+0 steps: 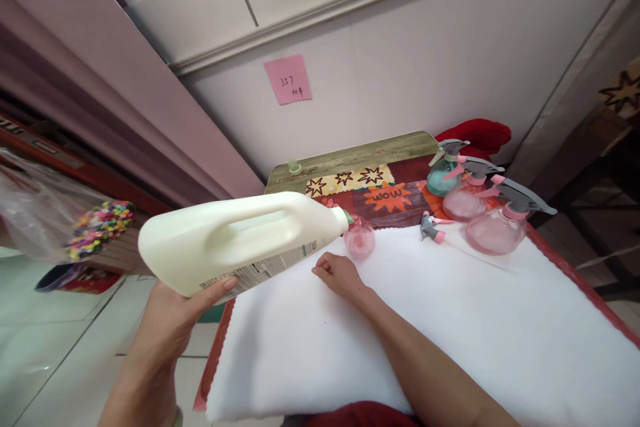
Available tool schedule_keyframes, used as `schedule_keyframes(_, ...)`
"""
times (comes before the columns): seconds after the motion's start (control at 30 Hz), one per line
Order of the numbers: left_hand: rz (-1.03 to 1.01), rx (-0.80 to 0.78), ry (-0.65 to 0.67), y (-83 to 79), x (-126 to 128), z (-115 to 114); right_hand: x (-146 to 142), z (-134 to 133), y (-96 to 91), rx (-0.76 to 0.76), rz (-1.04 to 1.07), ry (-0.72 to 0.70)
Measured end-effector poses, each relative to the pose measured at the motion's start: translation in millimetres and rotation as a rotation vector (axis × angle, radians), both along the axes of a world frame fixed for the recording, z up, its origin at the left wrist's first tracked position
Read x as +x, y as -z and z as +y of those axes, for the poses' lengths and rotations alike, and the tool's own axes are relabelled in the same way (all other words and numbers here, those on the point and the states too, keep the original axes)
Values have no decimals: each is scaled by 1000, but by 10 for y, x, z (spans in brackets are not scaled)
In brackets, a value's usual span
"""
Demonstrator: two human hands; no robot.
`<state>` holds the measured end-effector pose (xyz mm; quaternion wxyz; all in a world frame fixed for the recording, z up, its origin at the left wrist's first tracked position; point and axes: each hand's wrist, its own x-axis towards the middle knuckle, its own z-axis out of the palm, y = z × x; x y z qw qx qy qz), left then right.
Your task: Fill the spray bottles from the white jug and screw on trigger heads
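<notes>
With the left hand [173, 313] clamped around the tilted white jug [250, 210], whose spout sits at the small pink bottle [360, 242] on the desk [350, 157], tipping slowly seems best, the loosely curled right hand [340, 273] nearby ideally steadying the bottle.

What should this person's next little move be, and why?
Probably steady the small pink bottle with the right hand: the left hand holds the big white jug tipped over, its green spout at the bottle's top, while the right hand is curled beside the bottle, not wrapped around it. A nudge might tip it.
</notes>
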<state>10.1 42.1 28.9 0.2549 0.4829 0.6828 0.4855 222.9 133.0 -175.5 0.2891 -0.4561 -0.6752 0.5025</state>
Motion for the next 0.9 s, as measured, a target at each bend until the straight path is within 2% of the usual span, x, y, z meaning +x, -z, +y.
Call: schedule_keyframes(0.9, -13, 3, -30, -44, 48, 19, -5, 2, 11, 13, -6, -4)
